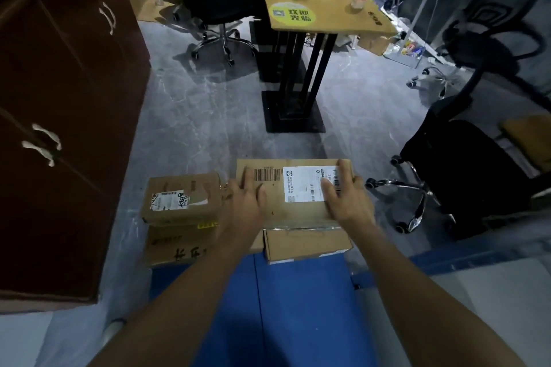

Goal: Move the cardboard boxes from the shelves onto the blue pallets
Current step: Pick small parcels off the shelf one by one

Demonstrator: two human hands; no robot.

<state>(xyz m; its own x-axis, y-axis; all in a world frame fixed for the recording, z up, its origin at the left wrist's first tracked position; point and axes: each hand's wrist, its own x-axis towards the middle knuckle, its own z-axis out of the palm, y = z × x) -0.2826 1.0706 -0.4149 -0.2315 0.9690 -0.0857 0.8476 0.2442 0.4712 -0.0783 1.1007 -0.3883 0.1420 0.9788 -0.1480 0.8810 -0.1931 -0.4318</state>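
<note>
Box [293, 209] lies crosswise at the pallet's [298, 292] far edge; left hand [247, 198] and right hand [348, 199] press its ends, fingers straight and spread.

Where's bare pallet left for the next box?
The blue pallet is bare on its near half, bordered by the left stack and labelled box. Far edge is crowded; left hand and right hand rest on that box.

Labelled box [293, 188] atop lower box [307, 243], smaller stack [182, 217] left.
</note>
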